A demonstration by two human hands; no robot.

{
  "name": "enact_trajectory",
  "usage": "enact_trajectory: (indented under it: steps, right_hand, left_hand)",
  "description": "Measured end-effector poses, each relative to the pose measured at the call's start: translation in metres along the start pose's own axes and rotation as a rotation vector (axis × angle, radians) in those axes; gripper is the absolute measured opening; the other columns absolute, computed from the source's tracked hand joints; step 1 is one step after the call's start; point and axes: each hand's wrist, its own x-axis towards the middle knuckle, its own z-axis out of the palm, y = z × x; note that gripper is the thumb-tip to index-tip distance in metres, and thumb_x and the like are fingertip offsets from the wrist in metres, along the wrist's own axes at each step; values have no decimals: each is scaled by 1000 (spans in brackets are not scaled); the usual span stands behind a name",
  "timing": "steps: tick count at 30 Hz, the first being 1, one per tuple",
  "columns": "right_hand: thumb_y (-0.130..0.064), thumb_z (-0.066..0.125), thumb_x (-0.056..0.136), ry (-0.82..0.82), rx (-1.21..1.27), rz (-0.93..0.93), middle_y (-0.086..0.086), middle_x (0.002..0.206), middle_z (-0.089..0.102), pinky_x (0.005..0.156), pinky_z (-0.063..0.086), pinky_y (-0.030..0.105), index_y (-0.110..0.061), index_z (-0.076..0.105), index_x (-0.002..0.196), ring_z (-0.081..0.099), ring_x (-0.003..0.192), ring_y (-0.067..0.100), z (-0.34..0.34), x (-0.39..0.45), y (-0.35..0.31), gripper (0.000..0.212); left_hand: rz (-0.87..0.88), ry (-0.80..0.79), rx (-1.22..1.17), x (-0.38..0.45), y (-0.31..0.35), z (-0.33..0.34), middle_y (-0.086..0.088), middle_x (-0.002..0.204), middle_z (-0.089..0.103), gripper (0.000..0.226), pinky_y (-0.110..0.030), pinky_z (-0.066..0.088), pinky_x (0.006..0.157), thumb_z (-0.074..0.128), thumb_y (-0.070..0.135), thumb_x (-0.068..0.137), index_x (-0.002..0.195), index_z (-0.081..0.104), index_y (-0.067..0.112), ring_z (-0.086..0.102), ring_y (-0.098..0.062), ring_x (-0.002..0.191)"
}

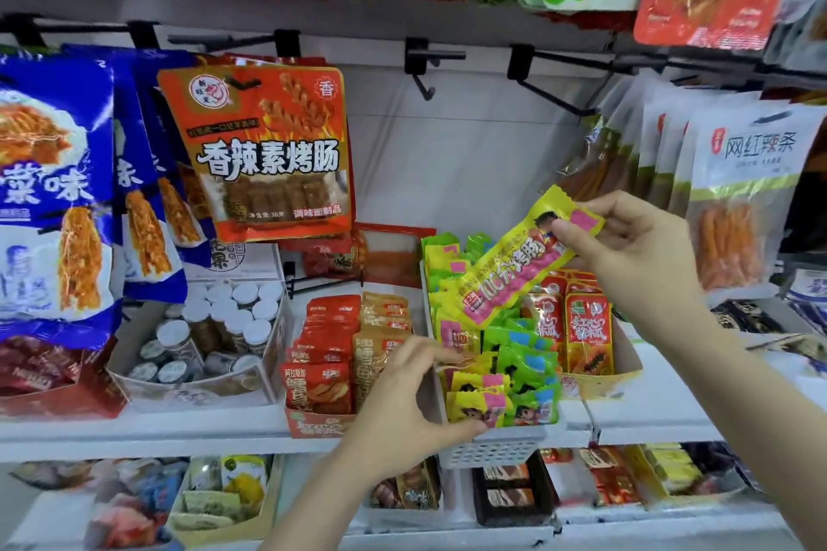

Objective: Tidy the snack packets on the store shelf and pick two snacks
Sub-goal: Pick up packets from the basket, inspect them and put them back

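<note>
Gripping the white basket [492, 450] at its front corner, the left hand [402, 398] curls thumb and fingers around the rim; a tug could tip it off the shelf [134, 429]. Farther back, above the basket, the right hand [626, 246] pinches a yellow packet [514, 259] by one end, which may slip.

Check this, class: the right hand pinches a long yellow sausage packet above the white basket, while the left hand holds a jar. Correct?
Not quite. The head view shows the left hand gripping the white basket at its front edge, not a jar. The right hand does pinch the yellow sausage packet.
</note>
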Motion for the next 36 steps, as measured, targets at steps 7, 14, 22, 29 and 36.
enact_trajectory:
  steps: [7,14,22,29,36]
  right_hand:
    - [-36,82,76,-223,-411,-94,-8,51,59,50,34,18,-42,63,73,47,43,5,46,-12,24,20]
    - [-44,75,82,-727,-769,0,-7,107,74,93,48,27,-26,79,95,65,102,13,59,-11,36,23]
    - [-46,73,83,-900,-685,77,-11,75,73,74,53,21,-26,80,86,64,73,2,72,-1,39,22]
    - [-39,77,81,-713,-828,-58,-11,100,74,85,52,29,-32,77,99,64,84,7,66,6,46,19]
    - [-49,82,71,-594,-850,-44,-13,83,73,70,47,24,-30,75,87,60,78,6,72,-3,54,27]
  left_hand:
    - [-62,-29,2,-3,-1,0,43,128,41,62,0,27,90,70,71,70,123,42,55,30,24,122]
    - [-23,-2,7,-1,-5,1,43,128,38,56,-18,35,103,68,74,69,116,40,60,34,17,126]
    - [26,-36,-36,11,-11,-6,44,149,11,51,-26,26,108,75,70,65,103,48,49,13,20,138]
    - [48,-23,-47,16,-9,-6,35,129,36,48,-27,40,107,75,66,71,106,53,40,42,8,127]
    - [57,-10,-39,12,-9,-5,33,132,36,49,-21,40,105,71,66,75,112,51,41,40,8,129]
